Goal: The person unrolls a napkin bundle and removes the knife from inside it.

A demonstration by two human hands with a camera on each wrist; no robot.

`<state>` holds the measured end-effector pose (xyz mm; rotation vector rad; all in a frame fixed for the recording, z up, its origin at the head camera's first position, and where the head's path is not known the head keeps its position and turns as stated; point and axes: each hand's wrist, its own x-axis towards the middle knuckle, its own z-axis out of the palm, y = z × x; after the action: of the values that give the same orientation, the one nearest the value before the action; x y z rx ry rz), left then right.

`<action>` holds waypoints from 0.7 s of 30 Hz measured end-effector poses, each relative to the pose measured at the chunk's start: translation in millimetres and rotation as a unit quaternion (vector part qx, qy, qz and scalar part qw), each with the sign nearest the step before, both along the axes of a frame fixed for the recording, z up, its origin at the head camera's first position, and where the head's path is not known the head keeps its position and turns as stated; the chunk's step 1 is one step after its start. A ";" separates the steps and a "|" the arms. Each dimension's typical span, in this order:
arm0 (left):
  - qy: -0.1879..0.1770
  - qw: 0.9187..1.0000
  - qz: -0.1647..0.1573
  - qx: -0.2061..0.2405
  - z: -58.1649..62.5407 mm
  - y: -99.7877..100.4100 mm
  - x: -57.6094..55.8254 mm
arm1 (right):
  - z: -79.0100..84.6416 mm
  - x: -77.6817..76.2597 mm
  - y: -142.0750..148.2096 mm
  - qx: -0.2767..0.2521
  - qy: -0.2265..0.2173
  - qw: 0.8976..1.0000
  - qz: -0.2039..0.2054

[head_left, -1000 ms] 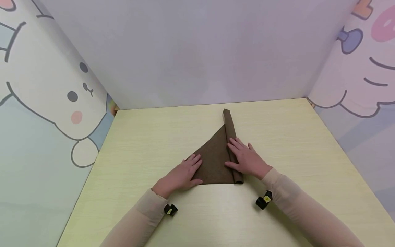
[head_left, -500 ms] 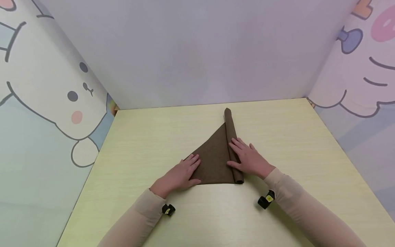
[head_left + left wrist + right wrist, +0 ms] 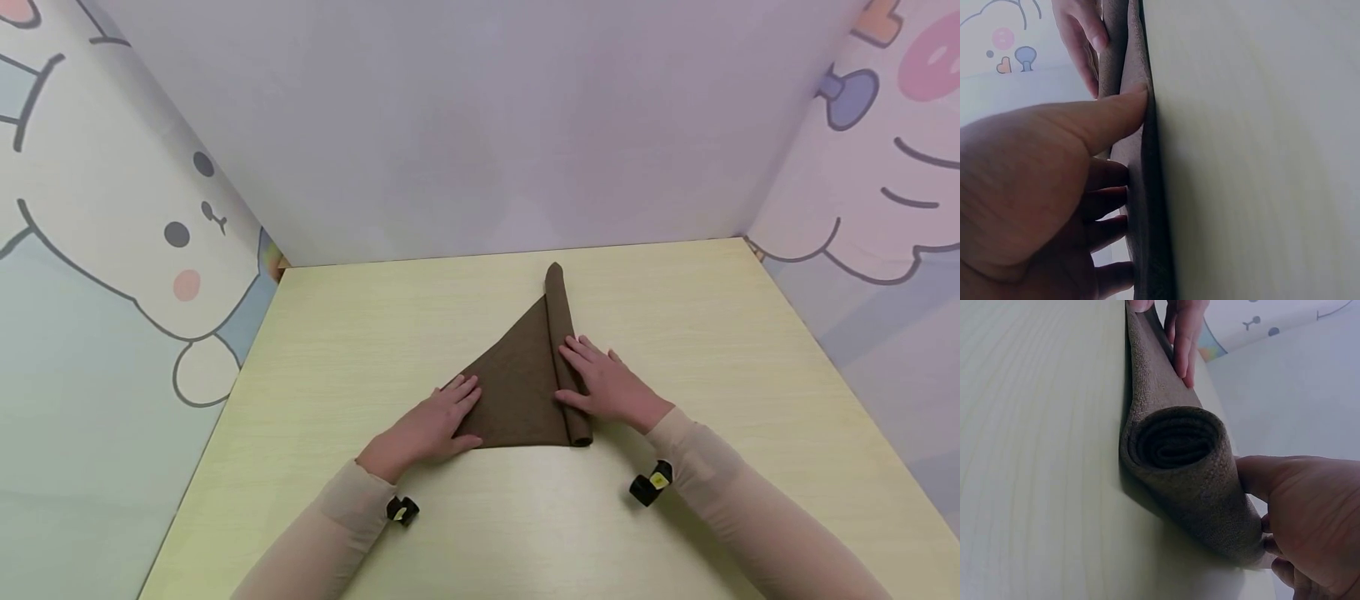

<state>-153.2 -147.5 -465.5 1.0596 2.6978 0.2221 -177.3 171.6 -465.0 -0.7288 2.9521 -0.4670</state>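
A dark brown cloth lies on the table, its left part flat and tapering to a slanted upper edge. Its right side is wound into a long roll, with the spiral of layers showing at the near end in the right wrist view. My left hand rests spread on the flat left part, covering its left corner, thumb along the near edge. Across the roll lies my right hand, fingers extended on top and thumb at the seam where roll meets flat cloth.
The pale wood-grain table runs back to a plain light wall. Side panels with cartoon prints flank it left and right. Each wrist wears a small black camera.
My left hand has slid slightly left across the cloth. My right hand has shifted a little to the right, and more flat cloth shows between them.
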 end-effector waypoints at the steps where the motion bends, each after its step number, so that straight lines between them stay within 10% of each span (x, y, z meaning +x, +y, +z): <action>1: 0.001 1.000 0.000 0.000 -0.2 -0.6 0.1 | -0.1 -0.1 0.3 -0.001 -0.002 1.000 0.000; 21: 0.005 1.000 0.002 0.000 -0.6 -8.7 0.8 | -2.6 -0.7 7.9 -0.030 -0.012 0.999 0.009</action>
<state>-152.4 -156.2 -466.1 1.0594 2.7090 0.2192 -178.1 179.5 -467.5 -0.7512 2.9185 -0.5621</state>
